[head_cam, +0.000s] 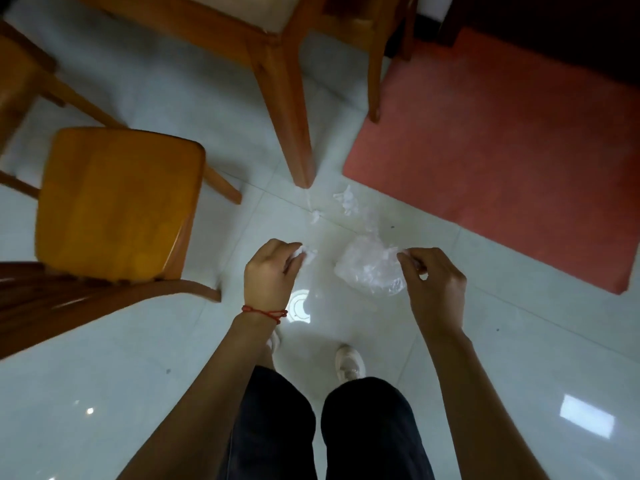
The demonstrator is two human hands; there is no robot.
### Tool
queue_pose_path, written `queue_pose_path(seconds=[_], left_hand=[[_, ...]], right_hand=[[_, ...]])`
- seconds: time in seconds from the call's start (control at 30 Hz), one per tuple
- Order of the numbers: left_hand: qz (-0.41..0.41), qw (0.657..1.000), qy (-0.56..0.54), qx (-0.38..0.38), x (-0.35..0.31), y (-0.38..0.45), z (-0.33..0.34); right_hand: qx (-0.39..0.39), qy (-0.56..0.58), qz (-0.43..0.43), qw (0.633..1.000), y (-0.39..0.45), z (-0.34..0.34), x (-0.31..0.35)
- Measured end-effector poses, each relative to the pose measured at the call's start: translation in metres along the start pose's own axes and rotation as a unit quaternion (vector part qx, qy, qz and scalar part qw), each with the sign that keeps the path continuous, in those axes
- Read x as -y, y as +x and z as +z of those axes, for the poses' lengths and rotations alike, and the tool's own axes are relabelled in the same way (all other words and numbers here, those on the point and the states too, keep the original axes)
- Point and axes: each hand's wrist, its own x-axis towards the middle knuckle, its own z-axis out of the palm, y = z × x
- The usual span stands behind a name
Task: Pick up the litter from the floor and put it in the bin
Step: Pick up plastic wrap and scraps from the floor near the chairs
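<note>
On the white tile floor (pixel 104 393), head view, both your arms reach forward and down. Your left hand (pixel 268 271) has its fingers curled around a small crumpled white tissue wad (pixel 306 252), which pokes out past the fingertips. A red string bracelet (pixel 265 311) sits on that wrist. Your right hand (pixel 434 284) pinches the edge of a crumpled clear plastic bag (pixel 370 266); thumb and fingers are curled on it, and the bag hangs to the left of the hand, between the two hands.

More litter still lies on the floor beyond your hands: a white tissue scrap (pixel 346 199) near the mat corner, a tiny white scrap (pixel 315 216) on the tile seam just below the table leg, and a clear plastic scrap (pixel 372 221) just beyond the bag; whether it touches the bag, you cannot tell.

A wooden chair (pixel 117 202) stands at left, seat facing up. A wooden table leg (pixel 291 109) comes down in the centre top, foot near the scraps. A red mat (pixel 502 150) covers the floor at right. Your dark trousers (pixel 363 427) and one pale shoe (pixel 349 363) show at the bottom, the other foot mostly hidden behind the left forearm. No bin shows in this view.
</note>
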Motion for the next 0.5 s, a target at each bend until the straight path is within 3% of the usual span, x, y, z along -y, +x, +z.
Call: queue_pose_path(seconds=[0.23, 0.5], left_hand=[[-0.097, 0.992, 0.015, -0.075, -0.032, -0.065, -0.051], [-0.193, 0.967, 0.027, -0.164, -0.016, -0.153, -0.111]], right_hand=[[0.076, 0.013, -0.1, 0.992, -0.004, -0.036, 0.048], [0.158, 0.031, -0.181, 0.97, -0.048, -0.024, 0.108]])
